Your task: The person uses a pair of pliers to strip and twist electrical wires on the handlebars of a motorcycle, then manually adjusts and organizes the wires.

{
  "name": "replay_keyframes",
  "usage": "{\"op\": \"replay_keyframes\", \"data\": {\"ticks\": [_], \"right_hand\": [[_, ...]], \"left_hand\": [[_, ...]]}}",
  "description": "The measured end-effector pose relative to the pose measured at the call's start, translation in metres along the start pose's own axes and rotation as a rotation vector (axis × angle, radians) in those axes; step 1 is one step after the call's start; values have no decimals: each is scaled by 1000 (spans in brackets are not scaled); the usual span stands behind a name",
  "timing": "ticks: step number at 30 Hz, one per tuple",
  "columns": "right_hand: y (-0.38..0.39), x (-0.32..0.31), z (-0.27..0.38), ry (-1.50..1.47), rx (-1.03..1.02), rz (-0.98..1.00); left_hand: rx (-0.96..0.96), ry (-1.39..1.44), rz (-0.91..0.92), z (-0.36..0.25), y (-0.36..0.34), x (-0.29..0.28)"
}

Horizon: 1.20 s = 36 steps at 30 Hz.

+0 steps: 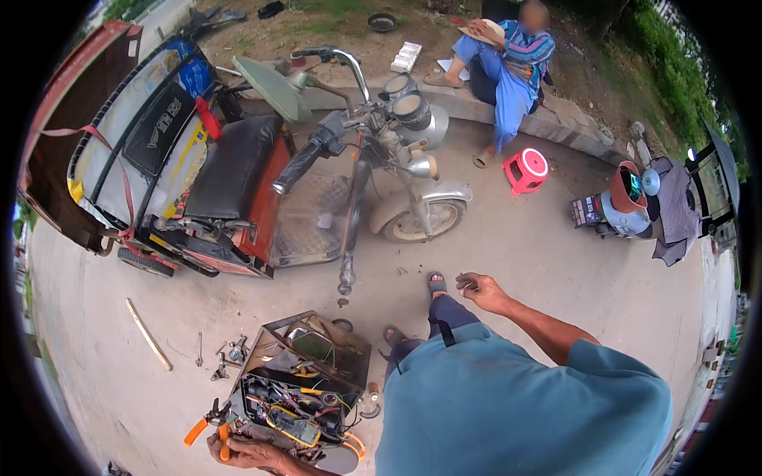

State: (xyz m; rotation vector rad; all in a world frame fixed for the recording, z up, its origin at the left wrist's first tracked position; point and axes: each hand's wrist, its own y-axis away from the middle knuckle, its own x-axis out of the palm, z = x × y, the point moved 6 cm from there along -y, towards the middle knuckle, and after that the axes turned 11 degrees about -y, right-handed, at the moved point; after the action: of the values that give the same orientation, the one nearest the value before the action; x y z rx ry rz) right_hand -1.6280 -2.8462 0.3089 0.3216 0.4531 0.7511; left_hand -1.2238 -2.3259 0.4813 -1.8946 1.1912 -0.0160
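Head view. Left hand [252,454] closed round one orange handle of the pliers [217,416]; the other handle splays out to the left. Pliers sit just outside the lower left edge of the toolbox [360,366], dark head pointing up. Right hand [486,293] out over the concrete [508,238], past the sandalled foot [437,284], fingers loosely bent; cannot tell whether anything is pinched at the tips.

Edges and room: toolbox is open-topped, tools up to its rim. Yellow meter [295,427] lies in the lower compartment. Beyond the left edge, on the ground: small metal parts, a wrench [199,349], then a wooden stick [149,334]. A stretch of concrete separates toolbox and tricycle [262,210]; more of it runs from the front wheel [425,219] to the scooter [627,218]. Kerb [575,131] bounds the far side; a person [508,75] sits there, red stool [525,171] near the feet.

Writing: black panel [155,129] on the tricycle's backrest bears a pale emblem and large characters. Yellow strip beside it looks printed, too distorted to read. Meter's face and stool's top: markings too small to make out.
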Motion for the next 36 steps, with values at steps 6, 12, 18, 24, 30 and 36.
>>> {"op": "replay_keyframes", "data": {"ticks": [6, 12, 18, 24, 30, 36], "right_hand": [[0, 42, 196, -32, -458, 219], [-2, -27, 271, 49, -915, 374], [-38, -90, 226, -223, -763, 398], [-63, -153, 208, 117, -789, 134], [-87, -172, 158, -500, -262, -40], [-110, -158, 149, -739, -107, 120]], "left_hand": [[-356, 826, 509, -209, 45, 80], [-1024, 1362, 1068, -375, 145, 196], [-1262, 1444, 1564, -454, 229, 253], [-514, 688, 1751, -485, 231, 293], [218, 111, 1058, -479, 165, 369], [557, -343, 1027, -492, 168, 422]]}}
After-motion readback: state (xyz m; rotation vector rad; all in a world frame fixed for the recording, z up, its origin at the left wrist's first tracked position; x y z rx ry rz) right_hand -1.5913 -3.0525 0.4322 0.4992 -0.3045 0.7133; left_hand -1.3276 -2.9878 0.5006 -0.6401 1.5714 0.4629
